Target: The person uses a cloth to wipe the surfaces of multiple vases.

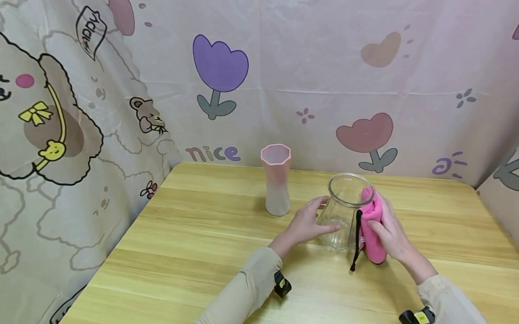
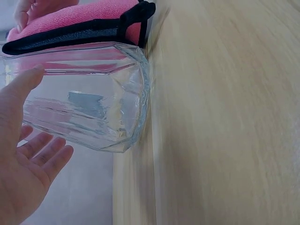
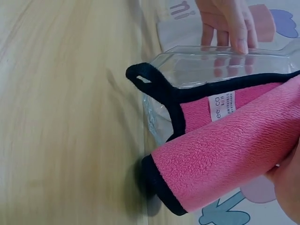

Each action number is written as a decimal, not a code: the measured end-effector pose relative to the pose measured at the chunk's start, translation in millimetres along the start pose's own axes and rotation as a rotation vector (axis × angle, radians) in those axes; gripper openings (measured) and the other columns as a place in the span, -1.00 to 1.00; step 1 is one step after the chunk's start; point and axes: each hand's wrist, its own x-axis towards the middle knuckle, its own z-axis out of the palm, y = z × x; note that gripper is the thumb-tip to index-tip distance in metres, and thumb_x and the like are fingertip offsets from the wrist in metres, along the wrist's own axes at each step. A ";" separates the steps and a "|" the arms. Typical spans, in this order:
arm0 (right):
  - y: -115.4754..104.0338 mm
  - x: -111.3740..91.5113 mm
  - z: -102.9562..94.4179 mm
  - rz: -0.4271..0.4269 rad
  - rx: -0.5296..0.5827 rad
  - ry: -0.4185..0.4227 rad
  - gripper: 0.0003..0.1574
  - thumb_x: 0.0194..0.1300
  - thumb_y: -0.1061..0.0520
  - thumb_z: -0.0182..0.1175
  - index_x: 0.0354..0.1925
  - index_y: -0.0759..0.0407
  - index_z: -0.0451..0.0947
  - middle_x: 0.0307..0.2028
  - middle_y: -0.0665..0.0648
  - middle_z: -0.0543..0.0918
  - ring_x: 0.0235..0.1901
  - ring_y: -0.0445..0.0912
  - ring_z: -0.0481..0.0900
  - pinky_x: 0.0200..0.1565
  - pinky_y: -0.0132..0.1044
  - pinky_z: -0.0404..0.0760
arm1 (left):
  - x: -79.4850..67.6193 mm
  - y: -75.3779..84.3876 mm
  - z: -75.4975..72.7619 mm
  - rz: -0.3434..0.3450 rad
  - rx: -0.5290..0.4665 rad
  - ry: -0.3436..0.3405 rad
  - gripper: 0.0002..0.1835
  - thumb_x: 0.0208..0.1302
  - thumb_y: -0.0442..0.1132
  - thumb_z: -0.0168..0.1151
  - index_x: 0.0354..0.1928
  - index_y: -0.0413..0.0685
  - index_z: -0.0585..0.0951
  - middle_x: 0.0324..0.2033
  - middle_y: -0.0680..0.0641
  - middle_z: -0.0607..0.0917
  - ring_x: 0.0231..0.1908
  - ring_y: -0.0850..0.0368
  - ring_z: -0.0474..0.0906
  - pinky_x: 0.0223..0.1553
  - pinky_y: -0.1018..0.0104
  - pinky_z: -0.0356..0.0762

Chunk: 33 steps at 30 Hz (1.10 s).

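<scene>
Clear faceted glass vase (image 1: pixel 344 214) stands upright on the pale wooden table (image 1: pixel 200 257), right of centre, mouth open to the top. Left to right across the scene: a printed cartoon curtain (image 1: pixel 43 119) hangs along the table's left edge and back; a pink-and-grey frosted vase (image 1: pixel 276 185) stands upright near the back edge, apart from the glass one; then the left hand (image 1: pixel 310 225), fingers straight and spread, lying against the glass vase's left wall — the left wrist view shows the palm (image 2: pixel 18 154) open beside the glass, thumb touching, nothing curled round it. Then the glass vase itself. Then a pink fleece cloth with black trim (image 1: pixel 371 228), folded and pressed against the vase's right wall, its black hanging loop (image 1: pixel 356 247) trailing down to the table. Then the right hand (image 1: pixel 391 234), fingers closed over the cloth and holding it flat to the glass; the right wrist view shows the cloth's lower edge (image 3: pixel 187 187) reaching the tabletop beside the vase base. Risk, as I judge it: the left hand only braces, it does not grasp, so a firm push from the cloth side could slide or tip the vase leftward. Smooth glass on smooth wood offers little resistance. The dangling loop could also snag under the base.
</scene>
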 end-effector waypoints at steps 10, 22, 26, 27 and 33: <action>-2.0 1.9 -14.4 0.162 -0.050 -0.031 -0.14 0.08 0.27 0.28 0.29 0.35 0.13 0.10 0.35 0.36 -0.05 -0.57 0.23 -0.08 -0.79 0.26 | 0.1 -2.0 0.0 0.001 -0.009 0.004 -0.17 -0.04 0.03 0.37 0.28 0.00 0.24 0.16 -0.02 0.42 0.11 0.15 0.38 -0.01 0.45 0.47; -3.9 -1.7 -6.3 0.317 0.039 0.195 -0.31 -0.07 0.32 0.38 0.06 0.36 0.36 -0.22 -0.43 0.44 -0.25 -0.48 0.43 -0.24 -0.71 0.45 | 1.2 -2.0 0.9 0.006 0.004 0.004 -0.17 -0.03 0.05 0.37 0.28 0.00 0.24 0.16 -0.02 0.42 0.09 0.15 0.39 -0.01 0.45 0.48; -6.0 -1.3 -4.9 0.310 0.034 0.234 -0.34 -0.11 0.37 0.38 0.02 0.36 0.39 -0.26 -0.46 0.46 -0.30 -0.48 0.45 -0.33 -0.69 0.48 | 1.1 -2.9 1.6 0.010 0.004 0.023 -0.17 -0.05 0.04 0.38 0.27 -0.02 0.26 0.13 -0.02 0.44 0.07 0.16 0.40 -0.02 0.43 0.49; -6.4 -1.4 -6.2 0.309 0.026 0.239 -0.34 -0.11 0.37 0.37 0.02 0.36 0.40 -0.26 -0.47 0.46 -0.30 -0.49 0.44 -0.33 -0.70 0.48 | 1.3 -3.1 2.1 0.014 0.004 0.026 -0.17 -0.05 0.04 0.38 0.27 -0.03 0.26 0.13 -0.02 0.44 0.07 0.16 0.40 -0.03 0.44 0.49; -12.1 1.0 -21.4 0.272 0.001 0.259 -0.38 -0.12 0.39 0.37 -0.01 0.28 0.45 -0.25 -0.45 0.47 -0.32 -0.47 0.45 -0.35 -0.70 0.47 | 1.6 -4.1 3.7 0.021 0.026 0.032 -0.17 -0.05 0.05 0.38 0.26 -0.05 0.26 0.13 -0.01 0.44 0.06 0.15 0.41 -0.04 0.50 0.46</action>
